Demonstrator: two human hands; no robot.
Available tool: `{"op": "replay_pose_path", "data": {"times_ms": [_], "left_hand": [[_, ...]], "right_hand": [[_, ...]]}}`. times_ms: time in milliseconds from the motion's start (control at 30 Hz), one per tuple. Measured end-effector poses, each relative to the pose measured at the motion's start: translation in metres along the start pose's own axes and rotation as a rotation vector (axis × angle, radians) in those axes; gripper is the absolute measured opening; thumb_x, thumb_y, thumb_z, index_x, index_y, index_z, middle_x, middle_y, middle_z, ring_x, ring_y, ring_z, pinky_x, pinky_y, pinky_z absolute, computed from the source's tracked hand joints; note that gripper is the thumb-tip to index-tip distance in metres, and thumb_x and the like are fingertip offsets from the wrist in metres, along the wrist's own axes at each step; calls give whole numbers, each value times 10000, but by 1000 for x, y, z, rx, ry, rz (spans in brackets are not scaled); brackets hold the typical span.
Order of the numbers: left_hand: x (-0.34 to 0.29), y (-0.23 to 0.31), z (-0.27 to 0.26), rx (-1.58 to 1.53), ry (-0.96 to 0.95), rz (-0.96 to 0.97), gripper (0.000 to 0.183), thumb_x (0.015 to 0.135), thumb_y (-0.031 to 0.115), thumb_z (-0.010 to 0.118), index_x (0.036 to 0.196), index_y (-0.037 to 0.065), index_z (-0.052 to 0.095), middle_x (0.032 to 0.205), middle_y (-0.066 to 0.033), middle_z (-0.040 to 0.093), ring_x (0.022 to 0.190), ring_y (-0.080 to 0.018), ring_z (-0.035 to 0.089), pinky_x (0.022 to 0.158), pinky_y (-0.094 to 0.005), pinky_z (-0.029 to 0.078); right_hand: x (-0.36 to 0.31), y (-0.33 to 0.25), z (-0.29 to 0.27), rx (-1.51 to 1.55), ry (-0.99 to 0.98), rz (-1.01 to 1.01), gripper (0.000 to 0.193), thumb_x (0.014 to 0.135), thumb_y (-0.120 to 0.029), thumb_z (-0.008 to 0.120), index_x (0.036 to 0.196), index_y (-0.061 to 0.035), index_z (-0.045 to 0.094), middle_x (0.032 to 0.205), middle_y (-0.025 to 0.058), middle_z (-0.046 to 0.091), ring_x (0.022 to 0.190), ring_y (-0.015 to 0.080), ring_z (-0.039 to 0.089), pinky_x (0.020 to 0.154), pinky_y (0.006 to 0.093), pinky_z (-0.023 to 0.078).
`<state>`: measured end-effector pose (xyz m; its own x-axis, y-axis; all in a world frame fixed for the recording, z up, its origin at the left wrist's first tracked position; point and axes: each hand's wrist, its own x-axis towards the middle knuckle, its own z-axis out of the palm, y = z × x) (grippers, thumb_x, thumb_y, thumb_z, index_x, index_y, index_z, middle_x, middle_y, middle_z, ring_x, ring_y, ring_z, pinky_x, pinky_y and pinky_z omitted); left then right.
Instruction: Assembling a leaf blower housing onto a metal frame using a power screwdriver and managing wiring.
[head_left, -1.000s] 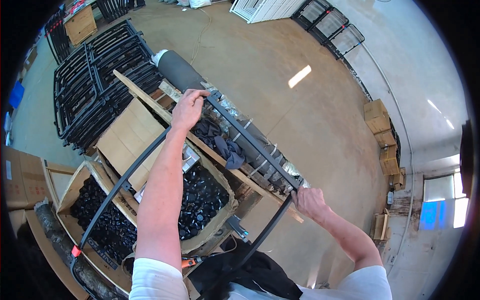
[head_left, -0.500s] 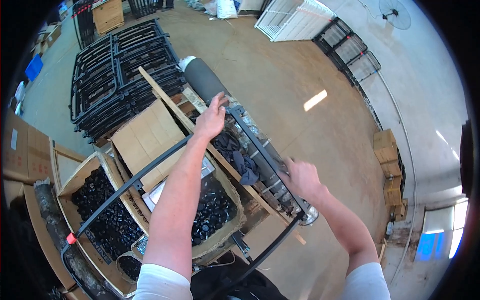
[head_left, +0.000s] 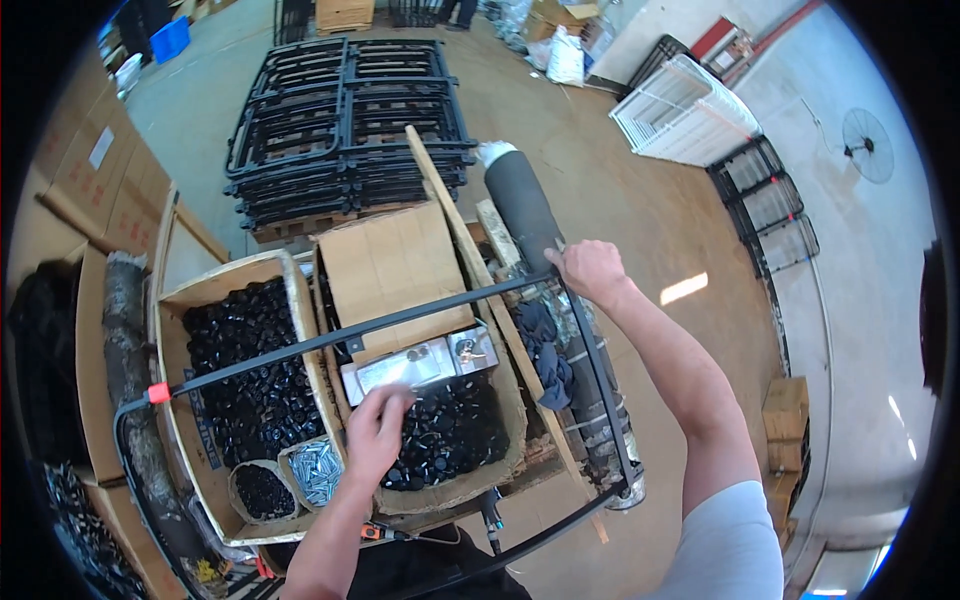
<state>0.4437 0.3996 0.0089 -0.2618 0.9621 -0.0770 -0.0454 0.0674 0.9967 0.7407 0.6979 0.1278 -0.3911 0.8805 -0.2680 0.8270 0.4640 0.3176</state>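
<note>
A rectangular black metal frame [head_left: 440, 304] lies tilted across the boxes, with a red piece on its left corner. At its far right corner my right hand [head_left: 594, 272] is closed, gripping the tube. My left hand [head_left: 376, 432] hovers above the near part of the frame's opening, beside a carton of black plastic caps [head_left: 450, 425]. Its fingers are curled and smeared by motion, so whether they hold anything is unclear. Just past it are silvery boxes [head_left: 405, 368]. To the left stands a larger carton of black caps [head_left: 245, 365].
Small tubs of silver bolts [head_left: 316, 470] and tiny black parts [head_left: 263, 492] sit in the left carton. A wooden strip [head_left: 478, 262] and a wrapped roll [head_left: 522, 195] run along the right. Stacked black frames [head_left: 345, 130] stand beyond; white frames [head_left: 690, 110] lean at the wall.
My left hand has come off the frame's far corner and moved down over the boxes. My right hand has shifted to that corner. The view has turned, and the frame lies more level.
</note>
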Motion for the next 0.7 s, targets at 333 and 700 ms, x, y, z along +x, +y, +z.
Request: {"op": "replay_pose_path", "data": {"times_ms": [333, 700], "left_hand": [[-206, 37, -116, 531, -37, -305, 140, 1005, 85, 618, 1077, 46, 732, 910, -158, 722, 811, -321, 713, 750, -396, 569], [-258, 36, -117, 773, -96, -339, 175, 1010, 191, 609, 1067, 95, 744, 956, -175, 738, 906, -396, 715, 819, -501, 583]], "right_hand": [[-19, 6, 6, -122, 46, -118, 152, 929, -183, 606, 941, -108, 738, 913, 153, 778, 873, 317, 784, 757, 461, 620], [1, -8, 16, -219, -16, -72, 233, 914, -188, 647, 1073, -120, 802, 1032, 134, 797, 979, 317, 783, 808, 442, 622]]}}
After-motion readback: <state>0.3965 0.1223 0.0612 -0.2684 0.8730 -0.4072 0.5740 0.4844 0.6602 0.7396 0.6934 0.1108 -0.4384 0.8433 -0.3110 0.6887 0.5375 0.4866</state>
